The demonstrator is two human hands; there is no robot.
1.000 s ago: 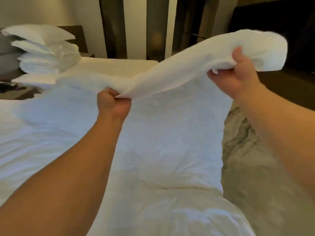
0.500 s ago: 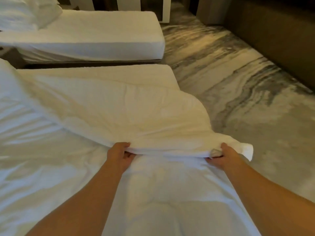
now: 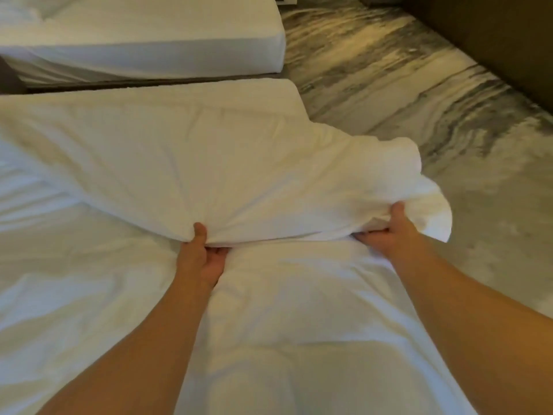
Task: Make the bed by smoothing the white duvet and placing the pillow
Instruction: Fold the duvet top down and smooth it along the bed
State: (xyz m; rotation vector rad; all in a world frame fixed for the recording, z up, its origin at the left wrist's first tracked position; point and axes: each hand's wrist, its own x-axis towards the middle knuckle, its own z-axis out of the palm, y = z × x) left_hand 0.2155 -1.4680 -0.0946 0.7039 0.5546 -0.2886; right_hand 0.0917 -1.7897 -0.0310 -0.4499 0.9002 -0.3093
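**Duvet fold held at both ends, corner bunched**

Both hands grip the turned-over edge of the soft white fabric duvet point(image 3: 215, 175). The left hand point(image 3: 200, 259) pinches the fold with its thumb on top and its fingers curled underneath. The right hand point(image 3: 384, 232) holds the bunched corner the same way, thumb raised over a wad of cloth. Between the two hands the edge runs nearly straight and sits low on the layer beneath. Beyond the hands the folded flap spreads away across the near bed point(image 3: 279, 88). Below the wrists the rest of the duvet lies creased.

Judged from this, the smoothing is partway done and the pillow step is not yet begun. The weak spot is the corner past the right hand. It is crumpled and overhangs the bed's side above the streaked grey-and-beige carpet point(image 3: 434, 109). Let go carelessly, it could slide off and drag the flap askew. A harder pull from one hand than the other would skew the fold. Pressing down now would trap the creases near the left hand.

Count: two hands, one duvet and two beds, the near one and a white-sheeted second bed point(image 3: 155, 37) well beyond the left hand. No pillow can be made out for certain.
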